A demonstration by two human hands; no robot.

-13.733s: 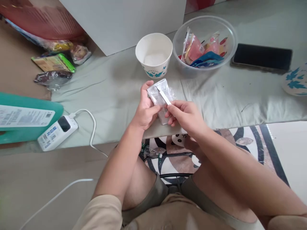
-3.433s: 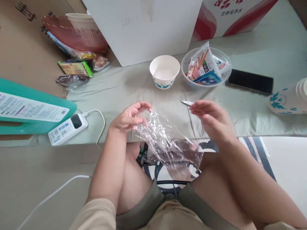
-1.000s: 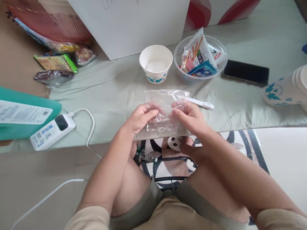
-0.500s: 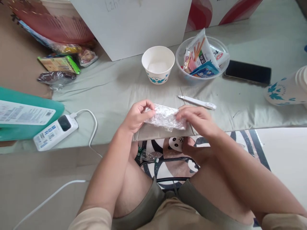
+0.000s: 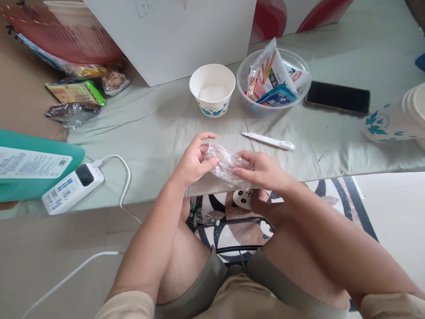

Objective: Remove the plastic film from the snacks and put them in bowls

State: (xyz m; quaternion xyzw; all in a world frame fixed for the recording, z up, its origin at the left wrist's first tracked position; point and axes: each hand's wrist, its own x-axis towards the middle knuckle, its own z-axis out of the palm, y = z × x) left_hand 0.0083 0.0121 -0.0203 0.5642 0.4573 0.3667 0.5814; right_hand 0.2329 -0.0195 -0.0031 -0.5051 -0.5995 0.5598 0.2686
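Just nearer the person than the white paper cup (image 5: pixel 212 107), over the front edge of the tabletop (image 5: pixel 162 144), a crumpled piece of clear film (image 5: pixel 227 165) is held between two hands. The left hand (image 5: pixel 195 163) pinches its left end, thumb laid on top and the index finger lifted free; the right hand (image 5: pixel 263 170) grips the other end between thumb and fingers, though its farther fingers are partly hidden. Whether the film also touches the tabletop, I cannot tell. The step looks like gathering the loose film into a compact bundle, with folds and edges uneven. From here, the next move seems to call for a steady pinch at both ends and inward pressure, since such film may spring back. A slim white tool (image 5: pixel 268 141) lies to the right of the cup and nearer the person, out of either grasp; beyond it, right beside the cup, sits a clear bowl (image 5: pixel 241 82) of wrapped packets (image 5: pixel 270 73).
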